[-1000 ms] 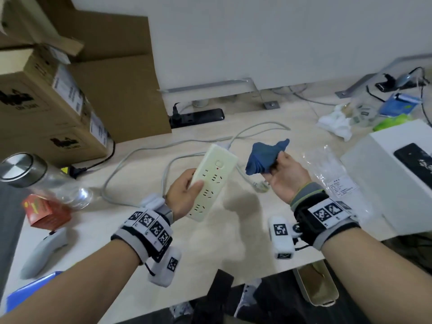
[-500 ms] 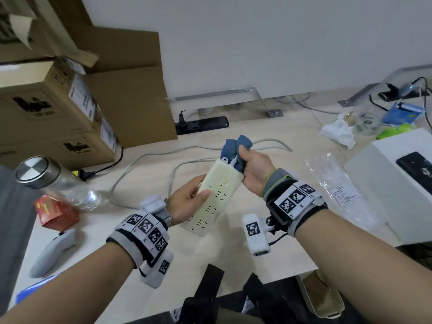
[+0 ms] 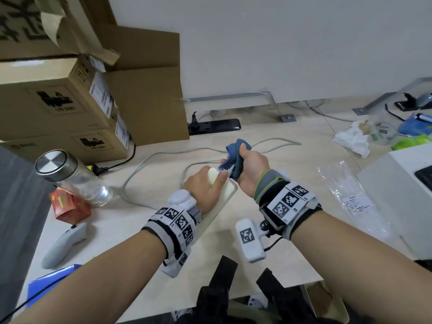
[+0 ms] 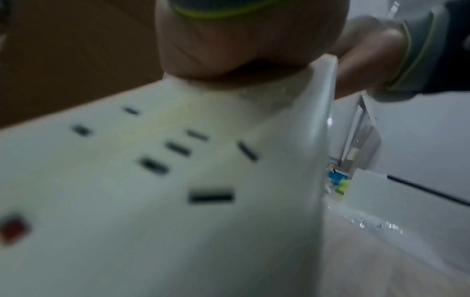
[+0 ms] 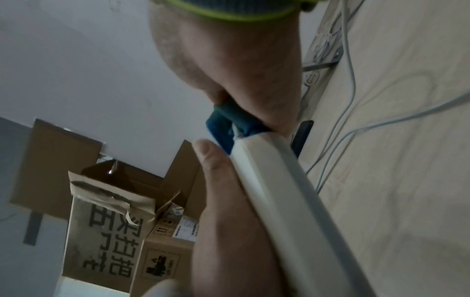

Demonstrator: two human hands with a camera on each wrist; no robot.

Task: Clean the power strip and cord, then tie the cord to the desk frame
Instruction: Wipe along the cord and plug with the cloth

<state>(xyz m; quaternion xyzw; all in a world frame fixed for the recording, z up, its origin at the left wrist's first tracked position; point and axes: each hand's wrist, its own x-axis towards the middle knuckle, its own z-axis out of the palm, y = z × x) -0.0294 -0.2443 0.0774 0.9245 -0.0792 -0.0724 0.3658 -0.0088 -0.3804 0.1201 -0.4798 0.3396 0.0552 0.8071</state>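
My left hand (image 3: 210,181) grips the cream power strip (image 3: 225,194) from above, thumb along its upper edge, holding it tilted over the desk. The left wrist view shows the strip's socket face (image 4: 178,180) and red switch (image 4: 12,229), blurred. My right hand (image 3: 245,160) grips a blue cloth (image 3: 236,153) bunched round the strip's far end, where the grey cord (image 3: 152,160) leaves it. The right wrist view shows the cloth (image 5: 226,124) pressed against the strip's corner (image 5: 254,152) beside my left thumb (image 5: 213,158). The cord loops loosely over the desk.
Stacked cardboard boxes (image 3: 58,108) stand at the left, with a glass bottle (image 3: 70,178), a red box (image 3: 70,206) and a grey controller (image 3: 63,244) before them. A black power strip (image 3: 215,126) and a metal frame bracket (image 3: 271,101) lie at the back. A plastic bag (image 3: 350,195) and white box (image 3: 397,183) are right.
My right hand brought the cloth from beside the strip onto its cord end and closed round it. My left hand rolled over on top of the strip, turning its socket face away.
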